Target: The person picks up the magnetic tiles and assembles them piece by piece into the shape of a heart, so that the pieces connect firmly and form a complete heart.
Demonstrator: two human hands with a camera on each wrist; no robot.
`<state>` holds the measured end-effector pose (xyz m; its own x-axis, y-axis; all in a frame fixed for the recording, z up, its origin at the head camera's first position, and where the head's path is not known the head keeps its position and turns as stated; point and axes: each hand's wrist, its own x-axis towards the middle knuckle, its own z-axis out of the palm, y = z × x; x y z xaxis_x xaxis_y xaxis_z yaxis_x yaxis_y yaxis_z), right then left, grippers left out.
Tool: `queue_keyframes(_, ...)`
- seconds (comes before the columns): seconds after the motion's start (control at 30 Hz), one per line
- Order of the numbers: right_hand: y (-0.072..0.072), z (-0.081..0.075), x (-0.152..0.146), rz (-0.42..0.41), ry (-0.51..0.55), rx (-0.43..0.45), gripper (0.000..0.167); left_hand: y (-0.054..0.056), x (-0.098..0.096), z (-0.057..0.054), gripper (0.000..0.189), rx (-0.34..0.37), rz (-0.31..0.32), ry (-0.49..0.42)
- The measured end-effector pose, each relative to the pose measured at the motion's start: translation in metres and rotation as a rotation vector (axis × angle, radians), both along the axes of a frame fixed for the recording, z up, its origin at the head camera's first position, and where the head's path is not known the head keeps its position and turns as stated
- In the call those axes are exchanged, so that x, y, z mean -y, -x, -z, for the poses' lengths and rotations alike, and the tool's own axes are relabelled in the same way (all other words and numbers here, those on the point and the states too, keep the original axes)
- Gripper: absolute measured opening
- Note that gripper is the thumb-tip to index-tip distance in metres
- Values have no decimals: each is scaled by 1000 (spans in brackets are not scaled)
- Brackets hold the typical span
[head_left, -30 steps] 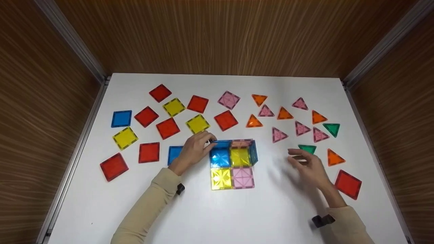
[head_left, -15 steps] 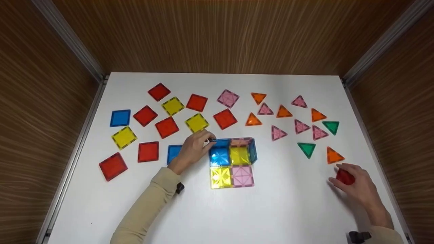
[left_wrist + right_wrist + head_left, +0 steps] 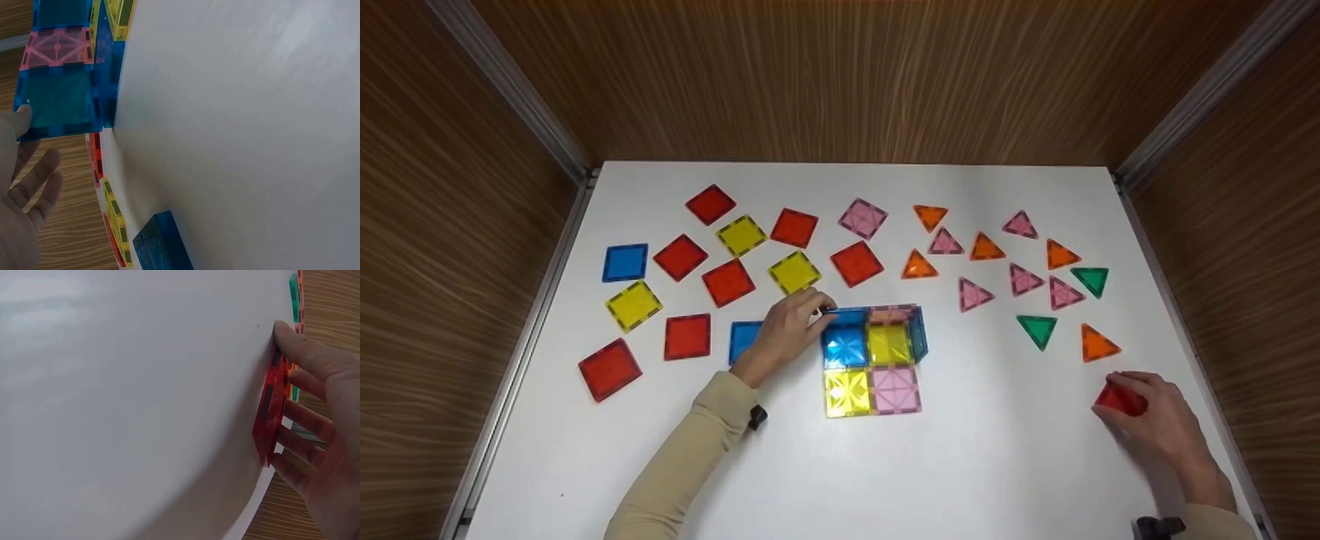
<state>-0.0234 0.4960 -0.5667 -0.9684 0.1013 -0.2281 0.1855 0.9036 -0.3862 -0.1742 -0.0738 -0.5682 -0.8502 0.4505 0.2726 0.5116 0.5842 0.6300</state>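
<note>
- Four-tile base (image 3: 872,369): left hand (image 3: 786,330) pinches the upright blue tile (image 3: 59,98) behind, apparently steadying it.
- Right hand (image 3: 1166,424) clamps a red tile (image 3: 1123,400) between thumb and fingers, near the right edge of the surface (image 3: 997,465).

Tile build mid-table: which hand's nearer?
Left. The left hand is at the back left corner of the tile build, thumb against an upright blue tile. The right hand is well off to its right, holding a red tile.
</note>
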Motion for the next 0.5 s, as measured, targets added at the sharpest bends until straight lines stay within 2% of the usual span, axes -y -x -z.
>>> queue_keyframes(0.13, 5, -2, 15, 39, 57, -43, 85, 0, 0, -2, 18, 2, 2, 0)
queue_keyframes(0.37, 23, -15, 60, 46, 273, -166, 62, -2, 0, -3, 18, 5, -14, 1)
queue_keyframes(0.5, 36, -15, 92, 32, 367, -224, 53, -2, -1, -3, 18, 12, -20, -4)
